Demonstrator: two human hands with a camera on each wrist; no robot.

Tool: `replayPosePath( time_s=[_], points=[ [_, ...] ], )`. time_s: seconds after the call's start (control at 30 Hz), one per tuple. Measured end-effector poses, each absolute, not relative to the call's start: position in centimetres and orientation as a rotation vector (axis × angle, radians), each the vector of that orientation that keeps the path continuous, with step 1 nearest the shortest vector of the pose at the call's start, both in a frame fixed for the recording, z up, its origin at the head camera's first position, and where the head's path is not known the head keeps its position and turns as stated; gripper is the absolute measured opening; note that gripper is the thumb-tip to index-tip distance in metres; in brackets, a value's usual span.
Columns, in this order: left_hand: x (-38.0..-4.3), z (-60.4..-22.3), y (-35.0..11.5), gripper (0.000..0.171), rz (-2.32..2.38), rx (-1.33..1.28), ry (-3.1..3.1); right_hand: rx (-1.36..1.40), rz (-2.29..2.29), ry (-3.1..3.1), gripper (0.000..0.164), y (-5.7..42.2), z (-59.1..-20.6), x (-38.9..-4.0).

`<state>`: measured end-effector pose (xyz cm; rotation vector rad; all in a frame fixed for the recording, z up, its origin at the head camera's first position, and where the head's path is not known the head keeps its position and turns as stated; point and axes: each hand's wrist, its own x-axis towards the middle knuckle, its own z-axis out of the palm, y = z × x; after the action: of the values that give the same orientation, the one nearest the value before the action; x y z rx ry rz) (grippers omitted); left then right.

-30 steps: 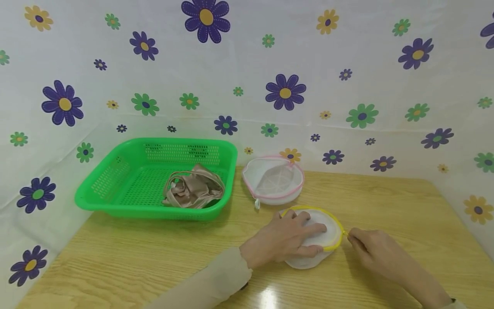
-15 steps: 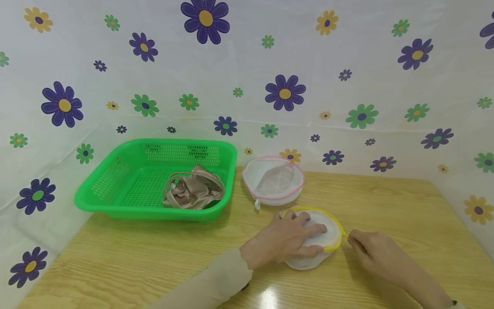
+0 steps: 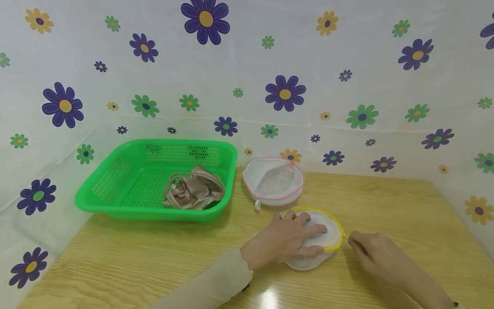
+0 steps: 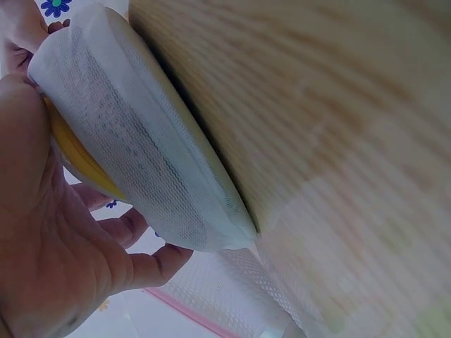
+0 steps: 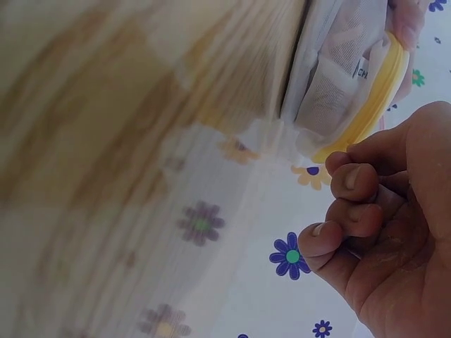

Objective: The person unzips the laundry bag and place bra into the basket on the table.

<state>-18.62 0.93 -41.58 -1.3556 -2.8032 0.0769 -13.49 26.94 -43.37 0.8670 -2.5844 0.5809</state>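
In the head view my left hand (image 3: 285,238) rests with spread fingers on top of a round white mesh laundry bag (image 3: 305,259) with a yellow zipper. Its fingers reach over the bag's rim in the left wrist view, where the mesh side (image 4: 141,141) shows. At the bag's right end, my right hand (image 3: 380,255) pinches the small yellow zipper pull (image 3: 345,235). In the right wrist view the yellow zipper tape (image 5: 373,105) runs to the fingertips, which mostly hide the pull; the other fingers are curled.
Behind the yellow-zipped bag lies a second mesh bag (image 3: 274,201) with pink trim, its top gaping. A green plastic basket (image 3: 90,201) at back left holds crumpled brown satiny cloth (image 3: 197,189). A flower-print sheet (image 3: 247,64) borders the wooden table (image 3: 154,257).
Very little differs. My right hand and the zipper pull have shifted slightly toward me along the bag's right end; the left hand stays in place.
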Motion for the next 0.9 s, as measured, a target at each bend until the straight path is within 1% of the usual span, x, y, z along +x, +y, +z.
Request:
replayPosePath(
  time_s=[0.47,0.9],
  points=[
    [-18.51,-41.42,1.05,0.053,0.062,-1.348,-2.82,0.858,0.59,-2.608,0.036,26.97,-43.34,-13.25],
    [-18.47,-41.58,0.97,0.053,0.057,-1.339,-2.807,0.879,0.57,-2.579,0.042,26.83,-43.46,-13.22]
  ],
)
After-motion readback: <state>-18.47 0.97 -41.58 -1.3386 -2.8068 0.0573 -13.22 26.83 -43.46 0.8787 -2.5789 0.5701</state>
